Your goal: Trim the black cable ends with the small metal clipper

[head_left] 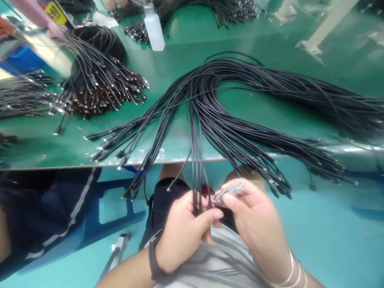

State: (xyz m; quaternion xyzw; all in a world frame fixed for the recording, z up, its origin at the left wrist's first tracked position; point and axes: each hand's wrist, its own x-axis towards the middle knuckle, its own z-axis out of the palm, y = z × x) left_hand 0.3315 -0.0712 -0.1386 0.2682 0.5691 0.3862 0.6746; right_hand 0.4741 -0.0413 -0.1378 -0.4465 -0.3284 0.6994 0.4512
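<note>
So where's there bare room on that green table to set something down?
The green tabletop shows bare between the white bottle and the long black cable bundle, with another patch inside the bundle's bend. It's crowded at left, under the heaped cables, and along the front middle, where several cables run over the edge to the left hand.

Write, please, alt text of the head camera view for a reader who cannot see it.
A person's left hand holds several black cables near their ends, and the right hand holds a silver nail clipper close beside them. A thick cable bundle curves across a green table, with a whitish bottle behind.
</note>
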